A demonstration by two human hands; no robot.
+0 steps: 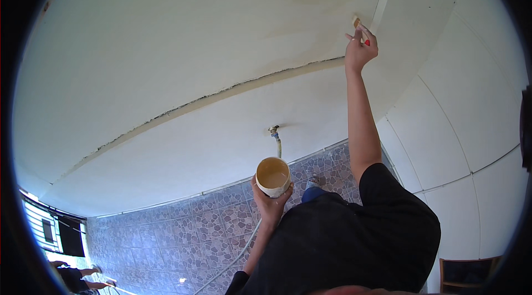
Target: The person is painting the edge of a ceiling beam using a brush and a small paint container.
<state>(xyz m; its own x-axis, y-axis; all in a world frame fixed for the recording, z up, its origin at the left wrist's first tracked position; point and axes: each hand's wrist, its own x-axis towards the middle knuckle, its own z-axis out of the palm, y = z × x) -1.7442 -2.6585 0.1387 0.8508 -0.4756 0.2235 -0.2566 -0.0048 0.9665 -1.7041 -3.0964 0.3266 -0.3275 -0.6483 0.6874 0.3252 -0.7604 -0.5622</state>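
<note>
My right hand (363, 51) is raised high on the right with the arm stretched out, its fingers closed round a paintbrush (356, 21). A bit of the brush's red handle shows between the fingers, and the pale bristles are at the cream wall (210, 23), beside a vertical edge. Low in front of my body, my left hand (270, 202) grips a round pot (273, 191) from below and the sides. Cream-coloured paint (272, 174) lies inside it, and smears mark its outside. Darker, damp-looking patches spread over the wall to the left of the brush.
A rough-edged ledge (221, 95) runs along the wall. Below it a tap (274, 130) with a hose sticks out. A hose (238, 256) crosses the stone-patterned floor (216, 228). Another person's legs (88, 278) show at lower left, near a gate (41, 223). Wooden furniture (468, 273) stands lower right.
</note>
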